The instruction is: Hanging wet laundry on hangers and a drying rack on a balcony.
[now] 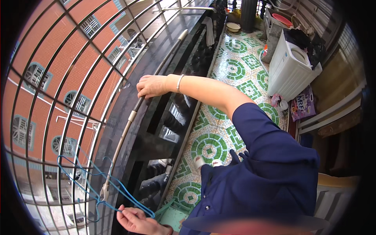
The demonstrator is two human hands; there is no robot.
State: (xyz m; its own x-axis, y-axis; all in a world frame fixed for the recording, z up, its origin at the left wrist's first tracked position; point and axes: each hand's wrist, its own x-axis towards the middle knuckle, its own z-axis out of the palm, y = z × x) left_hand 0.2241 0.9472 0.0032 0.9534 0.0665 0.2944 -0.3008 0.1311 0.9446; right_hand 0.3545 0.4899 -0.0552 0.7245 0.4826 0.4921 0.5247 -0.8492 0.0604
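Note:
My right hand (152, 85), with a bracelet at the wrist, is closed around a long metal telescopic pole (122, 141) lying slantwise along the dark polished ledge (173, 58). The pole has a pale collar below the hand and a pale cap at its far end. Its near end carries a pale forked hook (104, 192), which touches or overlaps the blue clothes hangers (117, 188). At the bottom, my left hand (138, 220) pinches the hangers between thumb and fingers. Their loops spread towards the window bars; how many there are cannot be told.
Metal security bars (88, 117) stand left of the ledge. Dark balusters (180, 108) are below it. A white washing machine (286, 67) stands on the patterned tile floor (211, 147), near a purple bag (304, 102). A pale green stool or box (173, 217) is at the bottom, close to my left hand.

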